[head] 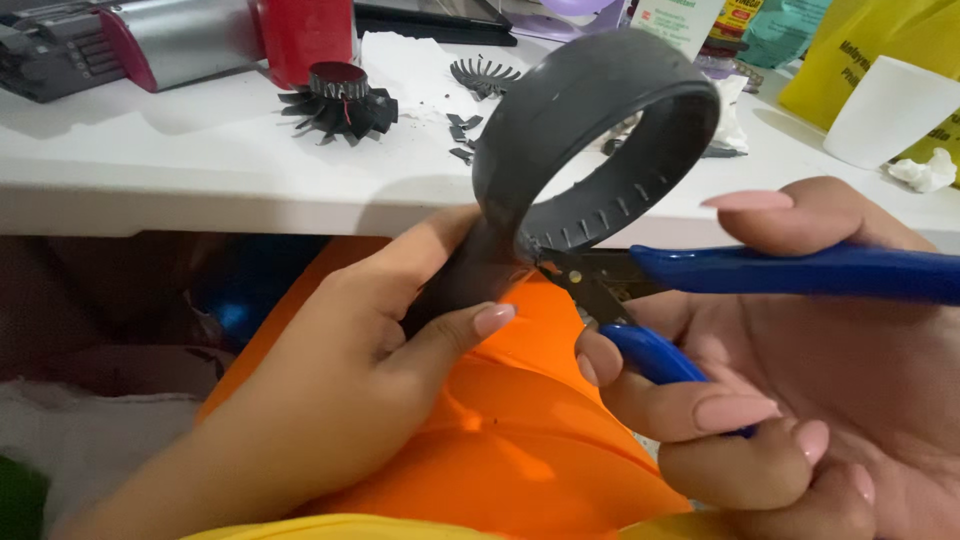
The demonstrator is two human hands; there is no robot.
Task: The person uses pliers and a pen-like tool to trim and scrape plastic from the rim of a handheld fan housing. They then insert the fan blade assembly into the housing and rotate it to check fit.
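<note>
My left hand (380, 330) grips the lower edge of a dark grey plastic ring (560, 110) with small ribs along its inner wall, holding it upright over my lap. My right hand (800, 400) holds blue-handled cutting pliers (790, 270), fingers wrapped round both handles. The pliers' dark jaws (570, 275) meet the ring's lower inner rim, right beside my left fingertips.
A white table edge (200, 190) runs across above my lap. On it lie a black finned fan hub (340, 100), small black plastic chips (462, 135), a red cylinder (305, 35), a white cup (885, 105) and yellow packaging (860, 45). Orange cloth (520, 440) covers my lap.
</note>
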